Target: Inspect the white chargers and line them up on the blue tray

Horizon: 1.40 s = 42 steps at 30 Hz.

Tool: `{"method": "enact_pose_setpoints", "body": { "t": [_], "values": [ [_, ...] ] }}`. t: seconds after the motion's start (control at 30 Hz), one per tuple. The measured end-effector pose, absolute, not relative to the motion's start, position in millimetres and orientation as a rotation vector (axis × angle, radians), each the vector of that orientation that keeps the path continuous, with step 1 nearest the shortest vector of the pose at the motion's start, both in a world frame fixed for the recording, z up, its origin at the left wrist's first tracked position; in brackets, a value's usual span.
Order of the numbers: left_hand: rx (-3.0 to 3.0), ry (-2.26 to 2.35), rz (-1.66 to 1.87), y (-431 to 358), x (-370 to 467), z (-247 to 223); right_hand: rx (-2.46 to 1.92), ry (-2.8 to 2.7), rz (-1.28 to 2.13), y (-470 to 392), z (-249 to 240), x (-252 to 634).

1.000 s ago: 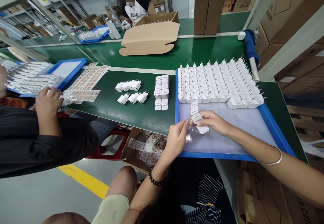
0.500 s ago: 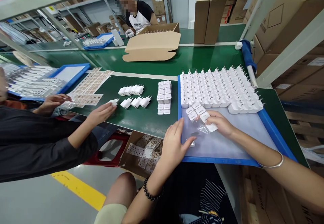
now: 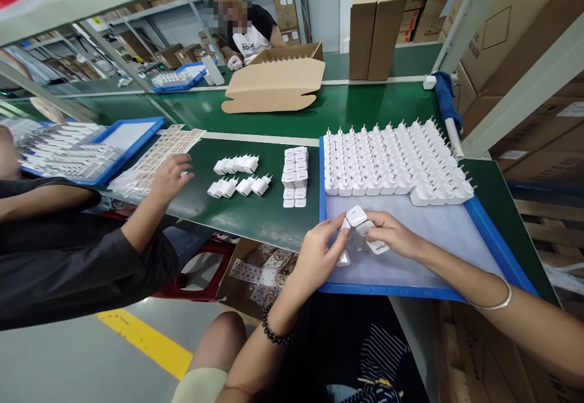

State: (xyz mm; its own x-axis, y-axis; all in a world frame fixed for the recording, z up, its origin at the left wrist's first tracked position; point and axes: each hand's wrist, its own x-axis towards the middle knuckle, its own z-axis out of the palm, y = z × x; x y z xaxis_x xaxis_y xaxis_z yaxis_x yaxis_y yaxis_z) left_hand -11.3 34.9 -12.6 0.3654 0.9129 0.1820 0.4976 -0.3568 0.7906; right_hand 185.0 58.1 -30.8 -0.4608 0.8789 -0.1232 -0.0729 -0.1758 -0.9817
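Observation:
Over the front part of a blue-rimmed tray [image 3: 392, 290], both hands hold small white plug adapters. My left hand [image 3: 322, 248] pinches one white adapter [image 3: 345, 225] between thumb and fingers. My right hand [image 3: 395, 234] is closed on another adapter [image 3: 365, 228], with a labelled one [image 3: 356, 215] between the hands and one more [image 3: 378, 247] just below. Clear film seems to hang under them. Another adapter [image 3: 343, 259] lies in the tray below my left fingers. Rows of adapters [image 3: 383, 160], pins up, fill the tray's back part.
Left of the tray stand stacked labelled adapters [image 3: 295, 175] and loose adapters [image 3: 237, 185]. A co-worker's hand [image 3: 172, 177] is over label sheets [image 3: 155, 157]. An open carton [image 3: 274, 81] and another person [image 3: 250, 35] are across the bench.
My left hand has closed on an adapter. My right hand has drawn the adapters slightly down, and the group has spread apart. The co-worker's hand has left an adapter beside the loose ones and moved back.

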Motion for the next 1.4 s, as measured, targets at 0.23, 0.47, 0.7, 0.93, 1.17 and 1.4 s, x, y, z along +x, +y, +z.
{"method": "enact_pose_setpoints", "body": {
  "t": [0.23,0.47,0.7,0.93,1.17,1.4],
  "values": [
    [2.282,1.393,0.810,41,-10,-25,-0.947,-1.448,1.764,59,-34,184],
    [2.226,1.749,0.904,63,-51,-8,-1.003,-1.374,1.784,64,-25,189],
    [2.561,1.751,1.025,66,-62,-10,-1.027,-1.113,1.762,71,-21,186],
    [2.646,1.331,0.831,33,-14,-38,-1.070,-1.075,1.717,71,-23,188],
    [2.001,1.343,1.287,34,-6,-25,-0.976,-1.348,1.759,67,-26,190],
    [1.836,1.169,1.127,38,6,-35,-0.846,-1.509,1.804,62,-31,187]
  ]
}}
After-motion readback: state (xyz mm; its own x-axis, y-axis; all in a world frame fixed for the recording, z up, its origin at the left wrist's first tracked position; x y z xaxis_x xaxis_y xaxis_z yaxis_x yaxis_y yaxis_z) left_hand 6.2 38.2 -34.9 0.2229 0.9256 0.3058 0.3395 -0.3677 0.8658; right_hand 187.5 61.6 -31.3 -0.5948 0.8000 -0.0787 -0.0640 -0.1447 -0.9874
